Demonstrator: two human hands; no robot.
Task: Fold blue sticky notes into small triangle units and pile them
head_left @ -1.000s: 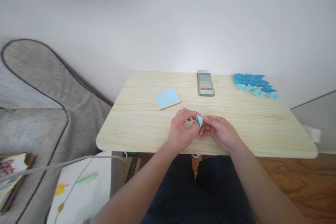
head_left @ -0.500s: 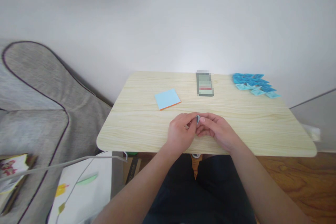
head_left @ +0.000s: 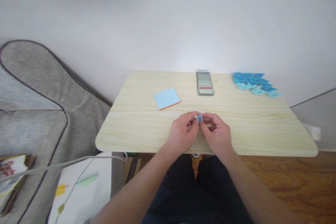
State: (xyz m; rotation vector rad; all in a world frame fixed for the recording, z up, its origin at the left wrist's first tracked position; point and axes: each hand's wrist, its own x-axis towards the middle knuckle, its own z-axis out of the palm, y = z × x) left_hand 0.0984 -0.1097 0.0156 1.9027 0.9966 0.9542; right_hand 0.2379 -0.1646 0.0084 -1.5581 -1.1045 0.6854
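Note:
A small folded piece of light blue paper is pinched between both hands over the front part of the table. My left hand is closed on its left side with thumb and forefinger. From the other side my right hand grips it with thumb and fingertips, its thumb beside my left thumb. Fingers cover most of the paper, so its full shape is hidden. Beyond my left hand lies a stack of square light blue paper with an orange edge beneath.
Several folded blue paper pieces lie in overlapping rows at the table's back right. A blurred-out flat, phone-like object rests near the back edge. The pale wooden table stands against the wall, with a grey sofa to its left.
My right hand has turned so its thumb now presses near the left thumb from the front. The folded paper has shifted and turned slightly between my fingers.

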